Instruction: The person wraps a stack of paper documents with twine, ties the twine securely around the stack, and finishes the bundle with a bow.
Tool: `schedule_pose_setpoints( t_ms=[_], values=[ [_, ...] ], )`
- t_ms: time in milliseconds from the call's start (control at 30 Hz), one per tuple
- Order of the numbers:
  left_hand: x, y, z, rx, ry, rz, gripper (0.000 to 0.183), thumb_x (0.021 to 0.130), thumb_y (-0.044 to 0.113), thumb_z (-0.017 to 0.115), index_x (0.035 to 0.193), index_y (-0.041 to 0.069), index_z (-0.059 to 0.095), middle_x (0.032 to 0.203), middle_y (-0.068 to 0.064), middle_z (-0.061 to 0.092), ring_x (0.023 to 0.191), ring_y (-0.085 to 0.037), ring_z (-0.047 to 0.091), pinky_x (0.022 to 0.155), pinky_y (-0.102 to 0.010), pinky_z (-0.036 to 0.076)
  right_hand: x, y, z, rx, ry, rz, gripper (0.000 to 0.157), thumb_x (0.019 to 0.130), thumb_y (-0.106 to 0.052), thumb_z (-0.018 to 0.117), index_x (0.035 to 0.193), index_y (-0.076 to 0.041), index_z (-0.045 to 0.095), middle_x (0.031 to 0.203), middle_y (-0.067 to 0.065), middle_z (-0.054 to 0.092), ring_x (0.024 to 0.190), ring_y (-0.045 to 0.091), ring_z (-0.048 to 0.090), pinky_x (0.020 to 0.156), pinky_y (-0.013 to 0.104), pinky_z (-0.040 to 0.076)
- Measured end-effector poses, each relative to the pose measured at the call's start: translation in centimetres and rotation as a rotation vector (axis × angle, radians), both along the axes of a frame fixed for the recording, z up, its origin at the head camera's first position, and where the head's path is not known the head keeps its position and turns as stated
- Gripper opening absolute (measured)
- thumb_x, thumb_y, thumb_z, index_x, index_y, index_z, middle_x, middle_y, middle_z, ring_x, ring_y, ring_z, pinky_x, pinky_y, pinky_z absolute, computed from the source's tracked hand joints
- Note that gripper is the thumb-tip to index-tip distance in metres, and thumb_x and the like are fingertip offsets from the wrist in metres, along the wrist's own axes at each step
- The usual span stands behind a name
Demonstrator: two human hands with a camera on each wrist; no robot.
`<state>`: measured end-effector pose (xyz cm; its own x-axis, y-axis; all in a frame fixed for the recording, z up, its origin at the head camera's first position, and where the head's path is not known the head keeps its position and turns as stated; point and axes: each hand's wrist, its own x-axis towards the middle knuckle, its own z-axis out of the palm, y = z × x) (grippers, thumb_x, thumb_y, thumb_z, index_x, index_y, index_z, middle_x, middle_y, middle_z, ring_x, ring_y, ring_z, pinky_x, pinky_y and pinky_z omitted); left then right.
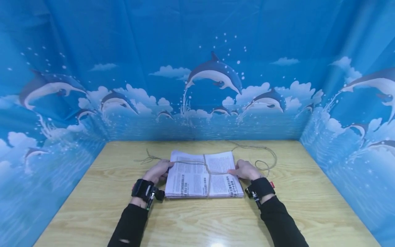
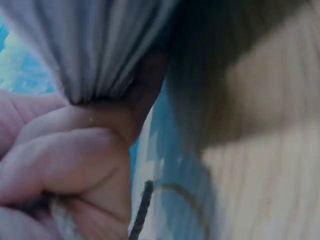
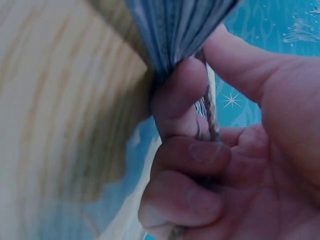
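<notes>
A stack of newspapers [image 1: 189,181] lies at the middle of the table, with brown twine [image 1: 209,187] crossing its top both ways. My left hand [image 1: 158,170] grips the stack's left edge, the sheets [image 2: 100,50] squeezed together between thumb and fingers. A length of twine [image 2: 64,220] also runs through its curled lower fingers. On the opposite edge, my right hand [image 1: 246,169] pinches the sheets [image 3: 180,35], thumb on top and index finger beneath. Twine [image 3: 212,117] passes down along the stack's edge into this hand's curled fingers.
The wooden table [image 1: 191,223] ends at a blue dolphin-print curtain [image 1: 197,127] behind and on both sides. A loose twine end [image 1: 148,157] lies beyond the left hand. A longer twine tail [image 1: 274,157] loops on the table beyond the right hand.
</notes>
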<state>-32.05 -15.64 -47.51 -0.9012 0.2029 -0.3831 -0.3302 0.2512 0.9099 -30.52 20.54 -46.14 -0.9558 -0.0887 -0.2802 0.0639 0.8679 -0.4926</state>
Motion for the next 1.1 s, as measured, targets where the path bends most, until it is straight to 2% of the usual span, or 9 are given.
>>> schedule_pose_setpoints(
  t_ms=[133,300,433,533,600,700,833,933,1100],
  values=[
    [-0.2,-0.8,-0.1,0.149,0.022,-0.05,0.043,0.105,0.023,0.044,0.146,0.01,0.04,0.071,0.004,0.061,0.043,-0.002,0.031,0.041,-0.019,0.027,-0.3,0.2,-0.4,-0.036,-0.009,-0.003,0.037,0.091,-0.038,0.068,0.094,-0.002,0.06,0.078,0.007,0.059,0.068,0.017,0.051,0.059,0.026,0.039],
    [-0.5,-1.3,-0.3,0.172,0.151,-0.083,0.047,0.104,0.026,0.047,0.15,0.014,0.039,0.081,0.006,0.064,0.05,-0.002,0.044,0.043,-0.019,0.03,-0.7,0.9,-1.0,-0.094,-0.014,0.002,0.043,0.091,-0.038,0.069,0.107,0.0,0.057,0.075,0.005,0.061,0.063,0.014,0.05,0.058,0.025,0.037],
    [-0.5,-1.3,-0.4,0.177,0.259,-0.078,0.048,0.103,0.028,0.05,0.147,0.009,0.043,0.115,-0.002,0.063,0.078,0.0,0.056,0.061,-0.016,0.043,-0.9,1.2,-1.3,-0.17,0.015,0.052,0.051,0.09,-0.036,0.07,0.119,0.003,0.053,0.083,0.008,0.064,0.069,0.016,0.056,0.062,0.026,0.042],
    [-0.4,-1.2,-0.4,0.184,0.319,-0.058,0.048,0.102,0.026,0.053,0.143,0.003,0.046,0.138,-0.009,0.052,0.106,0.0,0.052,0.083,-0.013,0.045,-1.1,1.3,-1.7,-0.266,0.044,0.114,0.045,0.09,-0.03,0.07,0.119,0.003,0.057,0.095,0.012,0.068,0.08,0.017,0.061,0.071,0.029,0.048],
    [-0.4,-1.3,-0.3,0.176,0.344,-0.036,0.047,0.101,0.026,0.055,0.141,0.002,0.049,0.142,-0.009,0.048,0.115,-0.002,0.047,0.09,-0.013,0.042,-1.2,1.3,-1.9,-0.32,0.057,0.14,0.041,0.09,-0.025,0.071,0.119,0.002,0.06,0.102,0.013,0.07,0.087,0.018,0.063,0.076,0.029,0.05],
    [-0.3,-1.6,-0.1,0.139,0.374,-0.011,0.044,0.1,0.027,0.057,0.137,0.003,0.054,0.132,-0.009,0.053,0.109,-0.009,0.048,0.087,-0.019,0.043,-1.3,1.3,-1.8,-0.339,0.092,0.123,0.041,0.088,-0.024,0.073,0.118,0.001,0.062,0.102,0.012,0.07,0.085,0.018,0.062,0.072,0.03,0.049],
    [-0.2,-2.0,0.7,0.078,0.466,0.017,0.04,0.1,0.028,0.057,0.134,0.008,0.058,0.132,-0.007,0.057,0.119,-0.017,0.05,0.102,-0.036,0.04,-1.5,1.3,-1.0,-0.28,0.272,0.103,0.044,0.086,-0.028,0.076,0.12,-0.004,0.06,0.096,0.008,0.07,0.078,0.016,0.061,0.065,0.029,0.047],
    [0.0,-2.3,1.4,0.031,0.57,0.024,0.039,0.1,0.03,0.057,0.134,0.012,0.059,0.141,-0.007,0.056,0.136,-0.023,0.043,0.116,-0.05,0.027,-1.5,1.3,-0.1,-0.248,0.461,0.101,0.046,0.086,-0.029,0.076,0.121,-0.007,0.058,0.094,0.008,0.069,0.077,0.016,0.062,0.064,0.029,0.048],
    [0.4,-2.6,2.1,-0.062,0.702,0.017,0.038,0.1,0.03,0.056,0.135,0.016,0.06,0.133,-0.008,0.061,0.131,-0.027,0.048,0.111,-0.053,0.033,-1.3,1.4,0.8,-0.238,0.718,0.107,0.044,0.083,-0.022,0.079,0.119,-0.008,0.059,0.095,0.01,0.071,0.076,0.02,0.065,0.062,0.032,0.052]
  ],
)
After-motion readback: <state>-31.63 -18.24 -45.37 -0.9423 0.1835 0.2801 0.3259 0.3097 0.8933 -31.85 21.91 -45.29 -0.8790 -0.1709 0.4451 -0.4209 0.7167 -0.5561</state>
